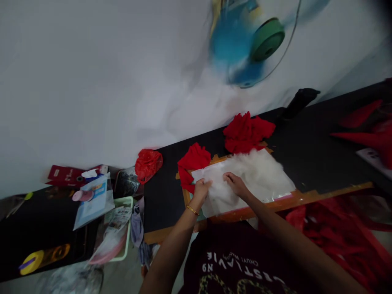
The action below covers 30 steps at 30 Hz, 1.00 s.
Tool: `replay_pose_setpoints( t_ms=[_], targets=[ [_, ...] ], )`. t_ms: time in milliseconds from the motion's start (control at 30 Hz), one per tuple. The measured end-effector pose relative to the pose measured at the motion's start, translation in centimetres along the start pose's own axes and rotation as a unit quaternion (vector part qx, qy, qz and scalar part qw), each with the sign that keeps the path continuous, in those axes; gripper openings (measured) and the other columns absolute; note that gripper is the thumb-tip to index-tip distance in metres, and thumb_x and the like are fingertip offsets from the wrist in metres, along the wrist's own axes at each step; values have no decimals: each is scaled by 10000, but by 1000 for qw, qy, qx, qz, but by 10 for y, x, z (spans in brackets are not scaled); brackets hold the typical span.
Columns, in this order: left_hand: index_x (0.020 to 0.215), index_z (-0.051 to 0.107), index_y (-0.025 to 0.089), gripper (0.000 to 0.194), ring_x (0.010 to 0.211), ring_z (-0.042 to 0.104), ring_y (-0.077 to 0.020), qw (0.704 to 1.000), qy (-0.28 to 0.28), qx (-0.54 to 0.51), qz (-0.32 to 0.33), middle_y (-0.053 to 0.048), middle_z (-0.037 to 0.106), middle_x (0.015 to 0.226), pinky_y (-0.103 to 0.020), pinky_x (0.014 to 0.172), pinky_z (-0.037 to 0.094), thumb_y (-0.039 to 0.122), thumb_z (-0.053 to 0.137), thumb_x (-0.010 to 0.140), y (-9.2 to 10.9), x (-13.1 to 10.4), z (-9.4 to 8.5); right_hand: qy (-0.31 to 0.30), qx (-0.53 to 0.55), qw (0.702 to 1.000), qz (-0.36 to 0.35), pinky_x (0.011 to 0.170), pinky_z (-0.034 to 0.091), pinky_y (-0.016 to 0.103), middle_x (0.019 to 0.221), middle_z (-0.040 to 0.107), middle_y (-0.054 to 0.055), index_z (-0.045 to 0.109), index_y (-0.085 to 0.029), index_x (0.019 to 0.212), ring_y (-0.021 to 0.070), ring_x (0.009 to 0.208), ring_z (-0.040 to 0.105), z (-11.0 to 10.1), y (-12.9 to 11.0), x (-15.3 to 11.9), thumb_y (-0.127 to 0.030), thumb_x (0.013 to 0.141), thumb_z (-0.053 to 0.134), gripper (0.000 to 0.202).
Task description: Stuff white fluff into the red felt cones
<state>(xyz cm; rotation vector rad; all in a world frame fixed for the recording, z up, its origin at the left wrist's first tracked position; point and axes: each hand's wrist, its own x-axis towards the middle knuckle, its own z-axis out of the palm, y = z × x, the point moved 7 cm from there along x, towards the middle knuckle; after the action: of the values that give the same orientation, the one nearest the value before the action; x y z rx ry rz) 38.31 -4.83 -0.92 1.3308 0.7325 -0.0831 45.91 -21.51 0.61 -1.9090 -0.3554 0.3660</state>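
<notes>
Both hands work over a white sheet (283,185) taped on the dark table, with fluffy white stuffing (260,169) spread on it. My left hand (202,190), with a gold bangle at the wrist, is closed on a thin piece of the white stuffing. A short way to the right, my right hand (234,183) is closed on the same stretch of white stuffing. Red fabric (196,157) lies just beyond my left hand, and a larger red fabric pile (246,132) rests behind the sheet.
A blue fan (241,45) hangs on the wall above. At the left are a red plastic bag (148,164), a green-rimmed basket (128,232) and a yellow-capped bottle (33,261). More red material (339,232) sits below the table's front edge at right.
</notes>
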Motion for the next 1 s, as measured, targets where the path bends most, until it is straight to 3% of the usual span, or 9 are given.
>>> replay_pose_setpoints(
  t_ms=[67, 167, 300, 500, 600, 767, 1000],
  targets=[
    [721, 597, 174, 349, 583, 516, -121, 1000, 5, -2, 2, 20, 589, 621, -229, 538, 381, 415, 826, 614, 0, 0, 1, -28, -5, 1000, 4, 731, 471, 322, 875, 667, 40, 600, -228, 928, 202, 767, 587, 7, -1, -2, -517, 893, 470, 318],
    [753, 608, 176, 336, 617, 536, -129, 1000, 1, -6, 4, 7, 616, 660, -232, 557, 407, 393, 829, 622, 1, -1, 9, -54, -54, 997, -5, 611, 415, 290, 676, 568, -8, 516, -241, 764, 169, 617, 504, 21, -1, -3, -543, 861, 515, 318],
    [787, 616, 170, 360, 635, 549, -131, 1000, -14, -18, -5, -9, 629, 702, -226, 558, 438, 412, 832, 629, 2, 3, 11, -15, -81, 996, -16, 582, 366, 292, 585, 484, -19, 411, -253, 663, 164, 574, 465, 21, 6, 2, -521, 874, 445, 343],
    [935, 612, 179, 460, 646, 575, -123, 998, -8, -59, -34, -20, 615, 826, -234, 545, 493, 529, 761, 676, -5, 4, -4, 38, -92, 995, 5, 568, 327, 301, 563, 433, -29, 360, -264, 676, 168, 549, 420, 4, 16, 10, -502, 867, 440, 315],
    [958, 639, 175, 431, 644, 561, -110, 998, 2, -64, -25, -22, 633, 847, -221, 562, 476, 460, 784, 669, -8, 0, -3, 36, -80, 996, 8, 574, 350, 297, 586, 460, -24, 408, -259, 687, 166, 567, 436, 6, 14, 7, -523, 862, 470, 323],
    [793, 691, 154, 249, 632, 520, -106, 999, -23, -40, -4, -6, 652, 741, -224, 611, 434, 306, 811, 636, -12, 1, 15, -41, 15, 996, 76, 549, 400, 278, 640, 582, -5, 580, -218, 782, 174, 610, 502, 26, 20, -3, -581, 819, 532, 368],
    [765, 643, 170, 307, 612, 485, -103, 999, -13, -39, 6, 16, 578, 704, -223, 581, 399, 437, 769, 682, -15, 5, 6, -6, 3, 996, 92, 672, 453, 319, 743, 671, 57, 577, -215, 724, 217, 713, 569, 9, 29, -2, -519, 792, 552, 313]
  ],
)
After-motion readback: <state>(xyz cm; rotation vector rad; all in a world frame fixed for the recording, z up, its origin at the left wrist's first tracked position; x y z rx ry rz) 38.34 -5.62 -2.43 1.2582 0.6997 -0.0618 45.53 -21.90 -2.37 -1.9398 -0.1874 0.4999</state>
